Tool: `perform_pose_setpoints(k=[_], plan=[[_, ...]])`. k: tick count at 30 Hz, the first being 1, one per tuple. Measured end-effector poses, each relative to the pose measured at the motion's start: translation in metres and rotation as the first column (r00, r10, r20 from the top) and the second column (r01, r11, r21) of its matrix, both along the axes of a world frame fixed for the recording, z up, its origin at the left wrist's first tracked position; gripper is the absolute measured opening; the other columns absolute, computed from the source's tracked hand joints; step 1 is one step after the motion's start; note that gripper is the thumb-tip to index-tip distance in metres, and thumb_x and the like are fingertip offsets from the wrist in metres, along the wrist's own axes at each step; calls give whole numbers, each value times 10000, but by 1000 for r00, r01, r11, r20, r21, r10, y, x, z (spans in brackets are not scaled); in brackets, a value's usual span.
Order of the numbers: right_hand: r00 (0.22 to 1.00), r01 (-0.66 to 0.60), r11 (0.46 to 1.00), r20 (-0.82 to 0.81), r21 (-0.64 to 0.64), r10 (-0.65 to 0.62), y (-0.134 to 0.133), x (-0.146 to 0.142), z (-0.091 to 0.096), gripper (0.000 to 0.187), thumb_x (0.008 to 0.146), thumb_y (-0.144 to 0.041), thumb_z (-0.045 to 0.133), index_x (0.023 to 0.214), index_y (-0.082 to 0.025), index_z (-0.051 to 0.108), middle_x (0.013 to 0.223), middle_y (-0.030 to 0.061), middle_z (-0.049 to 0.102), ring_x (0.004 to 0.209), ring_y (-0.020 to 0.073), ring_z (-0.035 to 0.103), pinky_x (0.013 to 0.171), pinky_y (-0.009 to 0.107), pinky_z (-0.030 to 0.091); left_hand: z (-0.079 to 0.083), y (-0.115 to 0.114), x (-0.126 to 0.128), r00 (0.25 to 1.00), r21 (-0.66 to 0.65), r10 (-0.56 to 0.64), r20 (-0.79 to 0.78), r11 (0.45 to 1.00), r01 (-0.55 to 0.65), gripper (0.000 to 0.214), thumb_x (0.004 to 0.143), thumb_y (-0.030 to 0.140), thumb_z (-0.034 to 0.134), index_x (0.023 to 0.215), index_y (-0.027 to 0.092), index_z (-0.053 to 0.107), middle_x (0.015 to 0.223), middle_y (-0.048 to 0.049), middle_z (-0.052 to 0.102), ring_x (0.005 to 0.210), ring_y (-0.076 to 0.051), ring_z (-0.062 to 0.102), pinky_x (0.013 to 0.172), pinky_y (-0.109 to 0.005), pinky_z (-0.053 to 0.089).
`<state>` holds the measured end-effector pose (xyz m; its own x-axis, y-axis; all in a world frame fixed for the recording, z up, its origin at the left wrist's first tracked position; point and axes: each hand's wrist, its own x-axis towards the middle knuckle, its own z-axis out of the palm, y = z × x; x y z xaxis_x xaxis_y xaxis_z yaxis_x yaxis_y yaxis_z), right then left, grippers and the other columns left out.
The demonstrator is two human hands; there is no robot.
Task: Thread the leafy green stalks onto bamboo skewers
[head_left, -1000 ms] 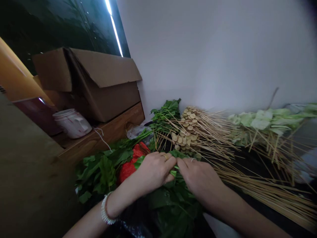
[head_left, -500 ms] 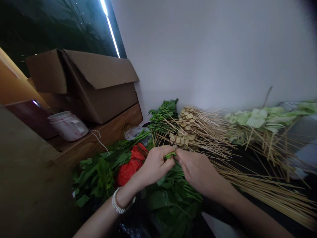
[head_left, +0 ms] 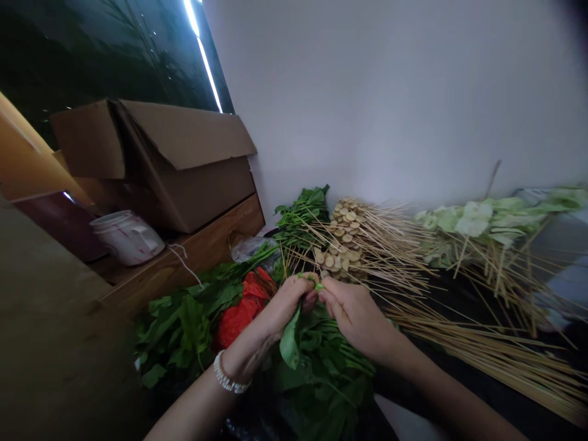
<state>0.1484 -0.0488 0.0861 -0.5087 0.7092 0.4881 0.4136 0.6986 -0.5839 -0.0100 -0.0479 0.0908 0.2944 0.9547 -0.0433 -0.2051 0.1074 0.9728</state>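
My left hand (head_left: pixel 285 301), with a beaded bracelet at the wrist, is closed around a leafy green (head_left: pixel 290 344). One leaf of it hangs down below the fingers. The fingertips of my right hand (head_left: pixel 356 315) pinch the light-green stem (head_left: pixel 318 286) close beside the left fingers. Whether a skewer is also in the right hand is hidden. Below both hands lies a pile of dark leafy greens (head_left: pixel 324 386). Just beyond them are skewers threaded with round pale slices (head_left: pixel 345 229).
Bare bamboo skewers (head_left: pixel 487 352) lie at the right, below skewered pale-green leaves (head_left: pixel 475 219). Skewered greens (head_left: pixel 305 211) rest against the wall. At left are a red plastic bag (head_left: pixel 241 312), more greens (head_left: pixel 184 331), a white jug (head_left: pixel 127 237) and a cardboard box (head_left: pixel 202 190).
Both hands have shifted slightly, and my left hand has turned, so a leaf now hangs below it. The stem between the fingertips shows more clearly. The surrounding piles look the same.
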Motion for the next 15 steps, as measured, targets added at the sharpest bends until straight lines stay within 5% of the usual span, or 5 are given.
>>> perform_pose_setpoints(k=[9, 15], plan=[[989, -111, 983, -116, -146, 95, 3, 0, -5, 283, 980, -231, 351, 703, -226, 405, 620, -24, 509, 565, 132, 488, 584, 247, 339, -8, 2, 1, 968, -284, -13, 251, 955, 87, 244, 628, 247, 588, 496, 177, 394, 475, 68, 337, 407, -39, 269, 409, -163, 268], [981, -147, 968, -153, -201, 118, 3, 1, -9, 302, 992, -219, 339, 703, -217, 426, 600, -36, 517, 548, 115, 503, 574, 221, 365, -13, 4, 0, 977, -233, -89, 192, 963, 133, 311, 674, 309, 519, 481, 204, 299, 459, 72, 269, 399, -51, 203, 405, -182, 237]])
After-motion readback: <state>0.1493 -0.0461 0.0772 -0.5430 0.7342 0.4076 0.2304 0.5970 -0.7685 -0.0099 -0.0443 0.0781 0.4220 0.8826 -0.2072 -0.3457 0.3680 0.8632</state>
